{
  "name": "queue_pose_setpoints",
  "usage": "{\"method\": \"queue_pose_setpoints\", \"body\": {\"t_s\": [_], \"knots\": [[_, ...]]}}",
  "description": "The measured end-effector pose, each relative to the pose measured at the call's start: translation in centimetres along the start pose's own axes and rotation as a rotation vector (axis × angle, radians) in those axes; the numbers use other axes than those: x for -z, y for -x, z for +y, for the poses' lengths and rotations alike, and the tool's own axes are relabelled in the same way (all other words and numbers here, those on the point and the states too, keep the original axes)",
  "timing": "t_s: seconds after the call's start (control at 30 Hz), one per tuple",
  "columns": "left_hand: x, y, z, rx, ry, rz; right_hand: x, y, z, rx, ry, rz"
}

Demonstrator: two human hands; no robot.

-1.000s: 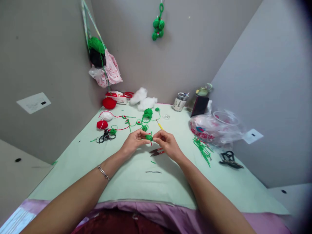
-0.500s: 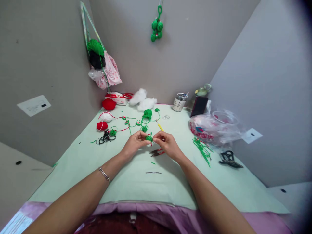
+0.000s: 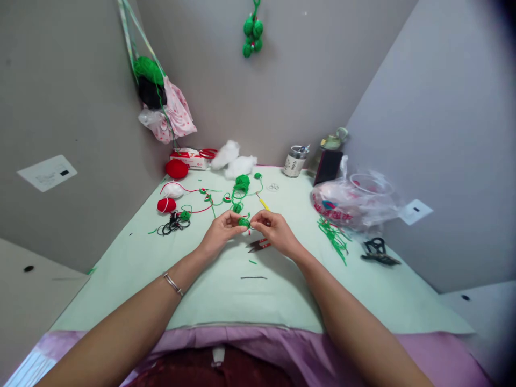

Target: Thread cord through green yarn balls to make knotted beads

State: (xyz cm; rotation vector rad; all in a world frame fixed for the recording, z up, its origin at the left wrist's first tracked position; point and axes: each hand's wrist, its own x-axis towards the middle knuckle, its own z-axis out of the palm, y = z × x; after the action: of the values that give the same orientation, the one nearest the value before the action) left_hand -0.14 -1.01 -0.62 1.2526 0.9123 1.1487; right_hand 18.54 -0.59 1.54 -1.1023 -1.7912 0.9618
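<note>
Between the thumb and fingers of my left hand (image 3: 224, 228) is a small green yarn ball (image 3: 244, 222). My right hand (image 3: 271, 228) pinches at the ball's right side; what lies between its fingertips is too small to make out. Below the right fingers, thread snips (image 3: 260, 245) with red handles rest on the table, points to the left. Just beyond the hands lie a yellow-handled crochet hook (image 3: 263, 203) and another green ball (image 3: 237, 207). A short green yarn scrap (image 3: 252, 262) lies nearer to me.
Red yarn (image 3: 176, 169), white yarn (image 3: 172, 190) and black cord (image 3: 174, 223) lie at the left. Behind are white stuffing (image 3: 241, 167) and a tin (image 3: 294, 161). A plastic bag (image 3: 350, 201), green strands (image 3: 332, 238) and a black claw clip (image 3: 379, 252) lie at the right.
The whole scene sits slightly higher and to the left as the head view shifts. Both hands stay together at the green ball, with only small finger movement.
</note>
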Motion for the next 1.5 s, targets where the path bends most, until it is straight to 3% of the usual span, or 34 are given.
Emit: {"method": "queue_pose_setpoints", "body": {"t_s": [0.23, 0.43, 1.5], "knots": [[-0.1, 0.3, 1.1, -0.037, 0.004, -0.004, 0.1, 0.2, -0.7, -0.029, -0.077, -0.011], [-0.2, 0.5, 1.6, -0.046, 0.007, -0.010, 0.7, 0.1, -0.7, 0.094, -0.015, 0.064], [-0.2, 0.3, 1.2, -0.058, 0.017, -0.049, 2.2, -0.1, -0.5, 0.010, -0.201, -0.147]]}}
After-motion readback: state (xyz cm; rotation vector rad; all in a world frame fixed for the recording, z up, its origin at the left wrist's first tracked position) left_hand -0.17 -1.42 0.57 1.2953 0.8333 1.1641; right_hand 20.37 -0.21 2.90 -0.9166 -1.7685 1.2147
